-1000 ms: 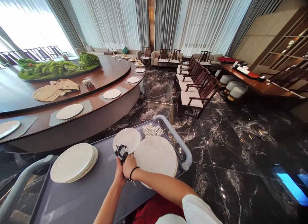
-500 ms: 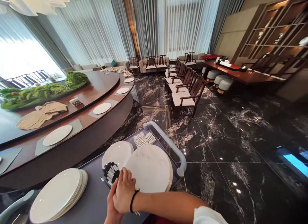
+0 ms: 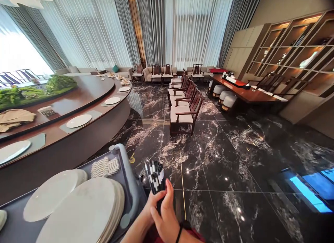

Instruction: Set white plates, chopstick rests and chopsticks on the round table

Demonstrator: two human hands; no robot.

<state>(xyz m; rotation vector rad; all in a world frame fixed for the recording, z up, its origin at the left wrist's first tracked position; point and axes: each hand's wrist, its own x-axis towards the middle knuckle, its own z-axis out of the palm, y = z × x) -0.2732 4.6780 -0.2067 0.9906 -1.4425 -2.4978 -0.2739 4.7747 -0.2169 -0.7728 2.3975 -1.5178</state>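
Observation:
Both hands are wrapped around a bundle of chopsticks (image 3: 156,175), black with whitish silver sections, its ends fanning upward. My left hand (image 3: 153,202) grips the bundle from the left, its fingers mostly hidden. Closed over the lower part from the right is my right hand (image 3: 167,211), with a black band at its wrist. Just left of the hands stands a grey trolley (image 3: 130,187). It carries a stack of large white plates (image 3: 80,211), more white plates (image 3: 53,190) behind, and a pile of wavy white rests (image 3: 104,167) near the far corner.
A large round table (image 3: 104,123) with place plates (image 3: 79,121) and greenery curves along the left. A row of wooden chairs (image 3: 182,114) stands ahead on the dark marble floor (image 3: 208,159). To the right are a long wooden table (image 3: 247,93), stools (image 3: 229,101) and lit shelves (image 3: 284,56).
My hands have moved with the chopsticks from over the trolley to beyond its right side. The view has turned right, so the trolley and round table sit further left.

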